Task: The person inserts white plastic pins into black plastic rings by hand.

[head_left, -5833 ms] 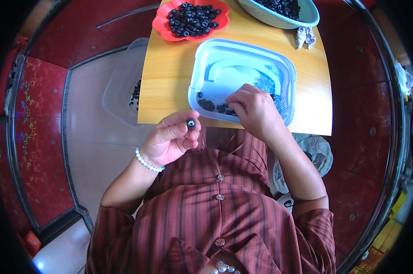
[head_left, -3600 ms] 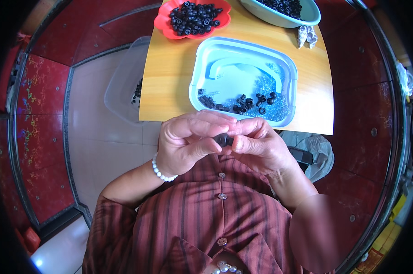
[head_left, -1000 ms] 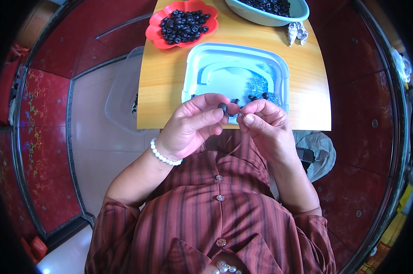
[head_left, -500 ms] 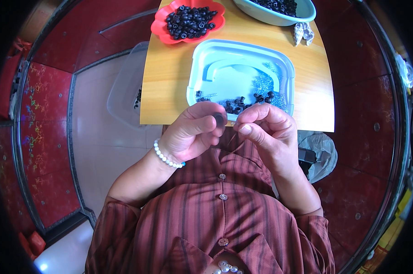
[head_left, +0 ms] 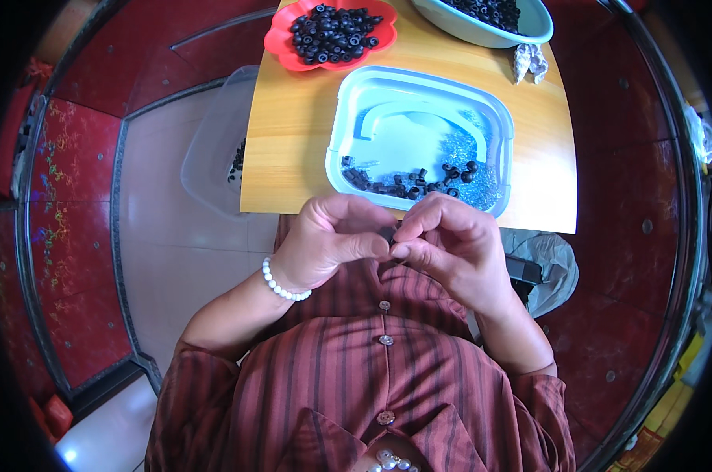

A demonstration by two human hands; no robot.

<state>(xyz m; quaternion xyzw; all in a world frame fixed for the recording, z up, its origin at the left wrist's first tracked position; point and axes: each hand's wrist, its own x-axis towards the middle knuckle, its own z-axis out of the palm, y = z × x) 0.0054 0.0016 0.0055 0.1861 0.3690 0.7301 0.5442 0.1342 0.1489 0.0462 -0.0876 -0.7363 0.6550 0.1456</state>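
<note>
Just off the table's near edge, my two hands meet fingertip to fingertip. My left hand, with a white bead bracelet at its wrist, pinches a small black cap-like part, mostly covered by fingers. Thumb and forefinger of my right hand press together against that part's right side; anything tiny between them is hidden. Right beyond the hands stands a light-blue tray. Black parts lie along its near side, and small clear pieces are spread over its right side.
A red scalloped dish of black parts sits at the far left of the wooden table. At the far right are a pale-green basin of black parts and a crumpled cloth. A clear bin stands left of the table.
My hands have come together, the right fingertips now touching the black part that the left hand held apart before. The view has shifted slightly.
</note>
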